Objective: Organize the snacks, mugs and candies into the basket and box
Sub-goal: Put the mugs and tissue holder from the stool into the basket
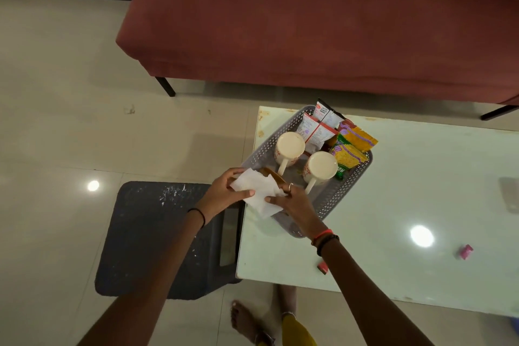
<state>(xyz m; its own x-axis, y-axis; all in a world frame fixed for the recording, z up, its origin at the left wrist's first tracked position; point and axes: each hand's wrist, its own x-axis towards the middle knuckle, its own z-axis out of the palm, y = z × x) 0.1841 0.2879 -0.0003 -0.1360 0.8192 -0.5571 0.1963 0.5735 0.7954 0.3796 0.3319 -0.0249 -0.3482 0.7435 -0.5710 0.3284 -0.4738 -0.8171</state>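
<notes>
A grey perforated basket (339,199) stands on the pale table's left end. Inside it stand two cream mugs, one (289,149) at the back left and one (320,167) to its right. White and red snack packets (317,128) and yellow-green packets (351,146) fill the far end. My left hand (224,194) and my right hand (292,201) both pinch a white tissue (259,191) over the basket's near corner. A brown object (273,175) shows just behind the tissue. Two pink candies (466,251) (323,267) lie on the table.
The glossy pale table (393,205) has a grey object (509,194) at its right edge. A dark grey plastic stool (157,236) stands left of the table. A maroon sofa (309,22) runs along the back. My feet (247,314) are on the tiled floor below.
</notes>
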